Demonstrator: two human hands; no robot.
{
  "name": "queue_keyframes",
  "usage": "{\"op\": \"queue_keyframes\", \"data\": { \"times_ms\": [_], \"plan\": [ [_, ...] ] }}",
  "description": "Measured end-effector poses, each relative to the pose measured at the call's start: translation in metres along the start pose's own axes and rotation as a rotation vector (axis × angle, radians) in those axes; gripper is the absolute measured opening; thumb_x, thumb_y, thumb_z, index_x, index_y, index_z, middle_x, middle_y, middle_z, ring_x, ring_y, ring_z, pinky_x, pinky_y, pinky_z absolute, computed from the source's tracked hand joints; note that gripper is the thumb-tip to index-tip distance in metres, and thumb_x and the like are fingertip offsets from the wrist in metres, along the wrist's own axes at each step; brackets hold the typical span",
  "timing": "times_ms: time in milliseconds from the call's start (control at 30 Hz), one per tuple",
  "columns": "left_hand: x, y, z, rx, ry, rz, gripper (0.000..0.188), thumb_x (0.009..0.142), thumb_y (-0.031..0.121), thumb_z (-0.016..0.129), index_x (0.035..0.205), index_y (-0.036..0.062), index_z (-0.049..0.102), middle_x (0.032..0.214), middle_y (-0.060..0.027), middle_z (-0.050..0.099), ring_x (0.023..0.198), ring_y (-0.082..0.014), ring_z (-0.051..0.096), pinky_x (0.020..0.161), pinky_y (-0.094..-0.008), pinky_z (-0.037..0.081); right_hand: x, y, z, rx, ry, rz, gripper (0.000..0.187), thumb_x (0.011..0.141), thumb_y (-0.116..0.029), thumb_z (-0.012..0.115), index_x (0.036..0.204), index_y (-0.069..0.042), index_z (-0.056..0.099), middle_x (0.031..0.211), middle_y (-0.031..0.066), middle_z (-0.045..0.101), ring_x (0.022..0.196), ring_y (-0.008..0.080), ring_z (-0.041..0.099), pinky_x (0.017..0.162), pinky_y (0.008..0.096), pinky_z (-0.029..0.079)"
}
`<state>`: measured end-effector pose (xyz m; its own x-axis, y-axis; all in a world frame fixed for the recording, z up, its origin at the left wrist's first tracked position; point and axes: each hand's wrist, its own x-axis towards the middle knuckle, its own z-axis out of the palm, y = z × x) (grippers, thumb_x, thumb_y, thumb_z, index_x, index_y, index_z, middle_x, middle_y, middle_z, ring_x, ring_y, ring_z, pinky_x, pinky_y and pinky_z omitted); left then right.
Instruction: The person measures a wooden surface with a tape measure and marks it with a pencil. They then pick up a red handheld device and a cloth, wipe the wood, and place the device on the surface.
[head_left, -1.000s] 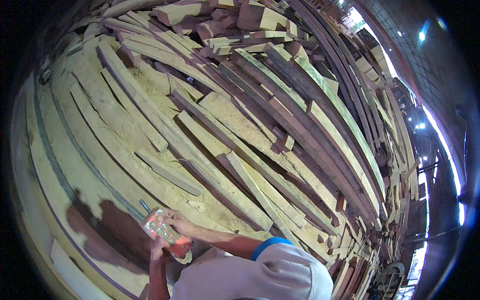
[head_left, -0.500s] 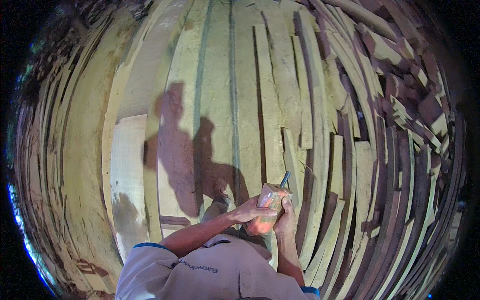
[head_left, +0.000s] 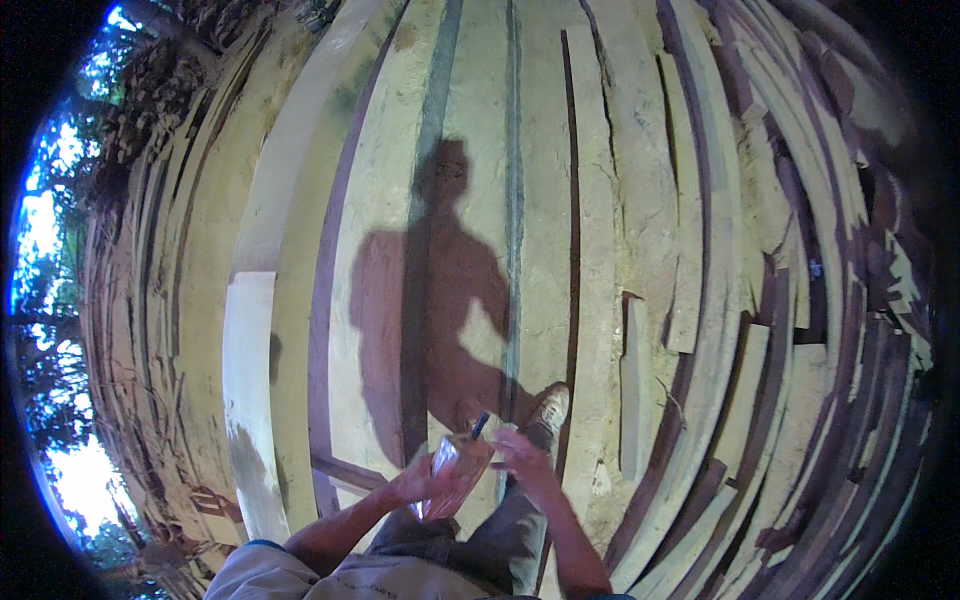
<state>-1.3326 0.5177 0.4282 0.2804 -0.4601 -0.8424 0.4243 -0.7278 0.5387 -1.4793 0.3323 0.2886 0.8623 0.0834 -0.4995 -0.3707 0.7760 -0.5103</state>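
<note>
In front of my body, my left hand point(head_left: 418, 482) is wrapped round a reddish, see-through, box-shaped container point(head_left: 458, 474). A short dark stick-like piece point(head_left: 480, 425) juts from its upper end; whether it is a spout or a handle I cannot tell. My right hand point(head_left: 524, 464) is just to the right of the container. Its fingers look apart and point towards the container's top, a little blurred, with nothing visible in them. The container's lower left side is hidden by my left hand.
Long wooden planks point(head_left: 380, 250) run away from me underfoot. My shoe point(head_left: 552, 408) stands on them. Loose, uneven boards point(head_left: 740, 400) with gaps lie to the right. A pale, wet-stained board point(head_left: 248, 390) lies left, and trees point(head_left: 55, 300) show beyond the left edge.
My right hand has let go of the container and moved off to its right. The container has shifted left in my left hand. My view has turned, and my shoe shows more clearly.
</note>
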Motion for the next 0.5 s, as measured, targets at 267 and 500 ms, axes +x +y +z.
{"op": "queue_keyframes", "data": {
  "times_ms": [267,500],
  "plan": [
    [0.072,-0.079,-0.006,0.501,0.046,-0.291,0.078,0.074,0.041,0.077,0.135,0.0059,0.043,0.108,-0.0155,0.065,0.091,-0.0258,0.063,0.081,-0.0398,0.050,0.020,0.097,-0.440,-0.724,1.056,0.264,0.102,0.067,-0.032,0.083,0.142,0.004,0.025,0.131,0.0200,0.049,0.120,0.0290,0.048,0.097,0.0392,0.042],
    [0.099,-0.080,-0.008,0.289,0.109,-0.655,0.068,0.076,0.033,0.075,0.133,0.0101,0.046,0.102,-0.0114,0.067,0.086,-0.0189,0.064,0.076,-0.0354,0.053,0.032,0.116,-0.544,-1.324,0.982,0.728,0.123,0.059,-0.041,0.085,0.149,-0.006,0.008,0.147,0.0238,0.026,0.134,0.0423,0.030,0.107,0.0545,0.029]
  ]
}}
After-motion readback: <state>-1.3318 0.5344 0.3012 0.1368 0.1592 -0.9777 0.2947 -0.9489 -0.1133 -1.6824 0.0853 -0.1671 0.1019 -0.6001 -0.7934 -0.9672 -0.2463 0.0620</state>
